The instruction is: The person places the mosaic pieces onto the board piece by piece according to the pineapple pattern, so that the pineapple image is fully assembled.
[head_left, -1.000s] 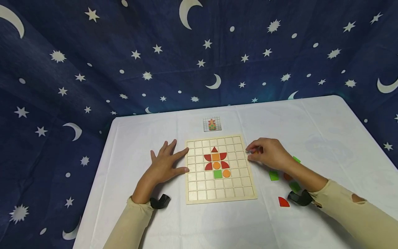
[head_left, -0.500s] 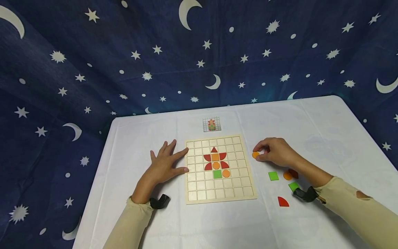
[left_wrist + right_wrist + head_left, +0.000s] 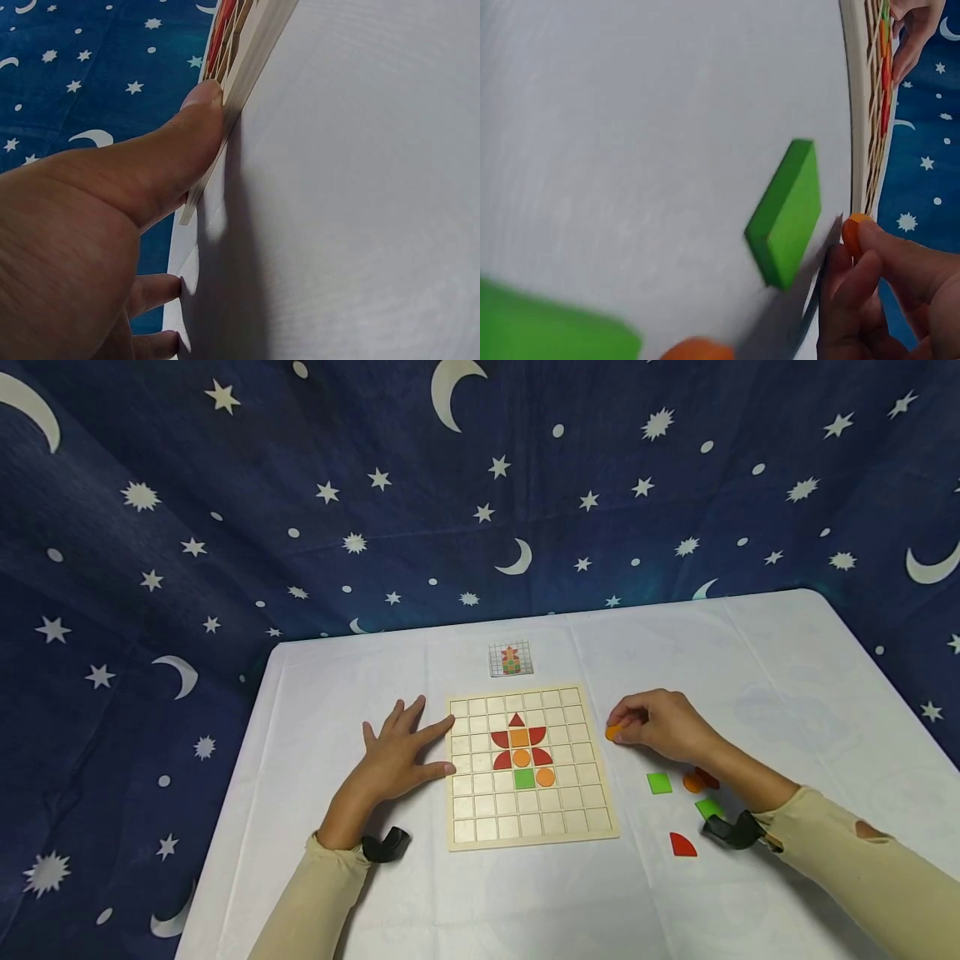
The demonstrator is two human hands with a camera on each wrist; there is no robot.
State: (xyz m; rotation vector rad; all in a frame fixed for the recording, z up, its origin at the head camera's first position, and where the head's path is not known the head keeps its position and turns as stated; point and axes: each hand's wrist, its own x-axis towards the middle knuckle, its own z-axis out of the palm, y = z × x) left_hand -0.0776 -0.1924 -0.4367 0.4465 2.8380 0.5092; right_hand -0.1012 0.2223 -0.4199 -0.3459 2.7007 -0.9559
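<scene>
My right hand (image 3: 663, 724) pinches an orange round tile (image 3: 612, 732) between thumb and fingers, just right of the wooden grid board (image 3: 472, 810). The right wrist view shows this tile (image 3: 852, 237) tilted at the fingertips. My left hand (image 3: 397, 756) lies with fingers spread, its thumb (image 3: 180, 139) and index finger touching the board's left edge. Set in the board are a red triangle (image 3: 516, 721), an orange square (image 3: 519, 738), several red quarter-circles, a green square (image 3: 523, 778) and two orange discs, one of them (image 3: 545, 777) right of the green square.
Right of the board lie a green square (image 3: 660, 783), an orange disc (image 3: 693, 782) overlapping a red tile (image 3: 708, 777), another green square (image 3: 708, 810) partly hidden by the wrist strap, and a red quarter-circle (image 3: 682, 845). A pattern card (image 3: 511, 658) lies behind the board.
My right hand has drawn back to the right from the board's edge, then shifted slightly left, and the orange tile has turned in its fingers. The left hand stays in place.
</scene>
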